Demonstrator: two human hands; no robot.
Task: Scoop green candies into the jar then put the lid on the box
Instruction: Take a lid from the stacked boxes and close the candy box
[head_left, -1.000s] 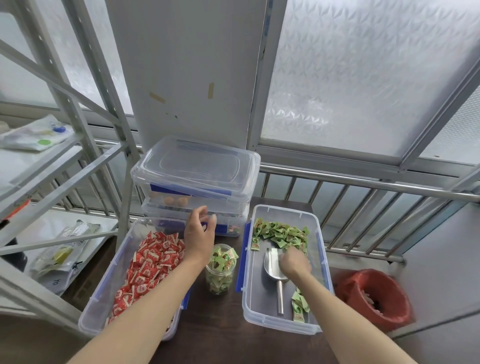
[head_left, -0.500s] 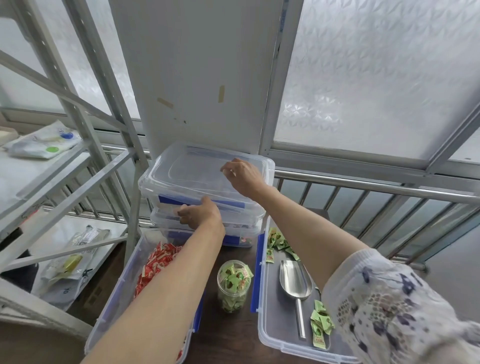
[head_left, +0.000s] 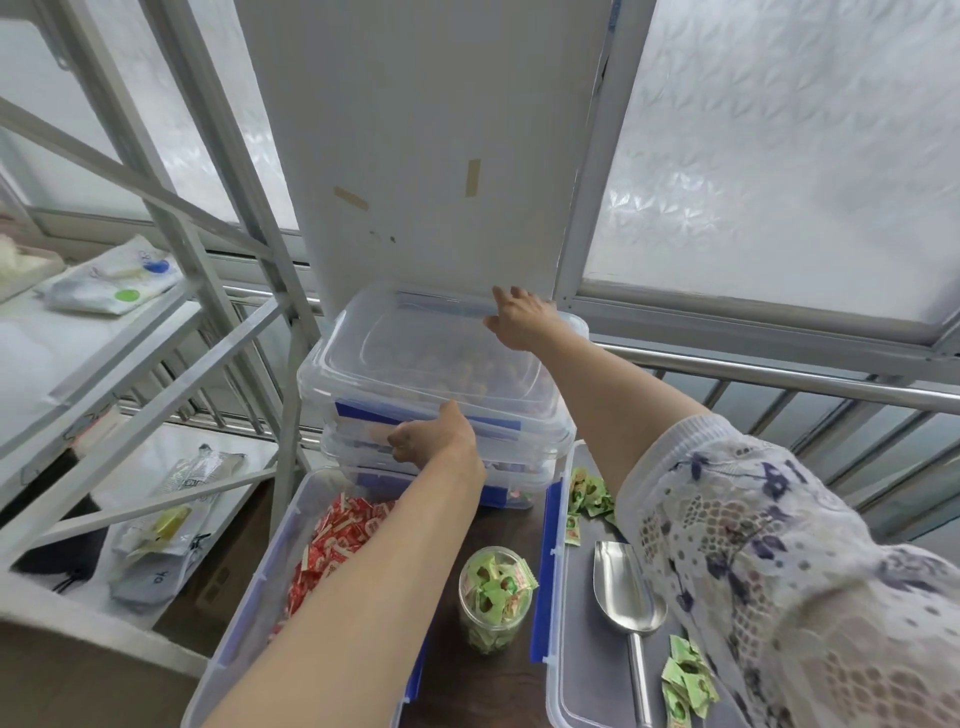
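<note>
A clear lid (head_left: 415, 358) with blue clips lies on top of a stack of closed clear boxes (head_left: 519, 467) at the back of the table. My left hand (head_left: 431, 436) grips the lid's near edge, fingers curled under it. My right hand (head_left: 519, 317) holds its far edge by the wall. The open box (head_left: 576, 675) at the right holds green candies (head_left: 587, 493) at its far end, a few more (head_left: 685, 680) at its near end, and a metal scoop (head_left: 626, 597). The jar (head_left: 493, 597), full of green candies, stands left of that box.
An open box of red candies (head_left: 337, 540) sits at the left, under my left forearm. A grey metal shelf frame (head_left: 171, 364) with bags stands further left. A metal railing (head_left: 779, 379) and frosted window run behind the table.
My right hand left the scoop in the box and reached up to the lid's far edge. My left hand moved from above the jar to the lid's near edge. The view came closer.
</note>
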